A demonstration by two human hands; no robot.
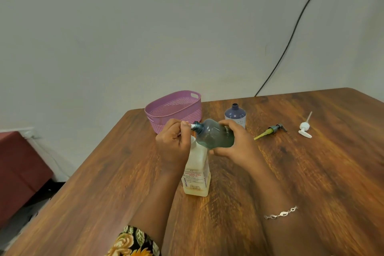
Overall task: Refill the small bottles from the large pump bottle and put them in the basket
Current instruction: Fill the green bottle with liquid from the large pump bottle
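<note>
My right hand (234, 143) grips a small teal bottle (214, 136), held sideways with its open neck pointing left. The neck meets the white spout of the large pump bottle (196, 174), a white bottle with red print standing on the table below. My left hand (173, 141) is curled over that pump's head, which it mostly hides. A small dark blue bottle (235, 115) stands uncapped behind my right hand. The purple basket (187, 114) sits at the table's far left corner, with nothing visible inside.
Two loose pump tops lie on the wooden table (311, 172) to the right: a grey one with a yellow-green tube (271, 130) and a white one (305, 127). A black cable runs down the wall. A dark red seat (18, 162) stands off the table's left edge.
</note>
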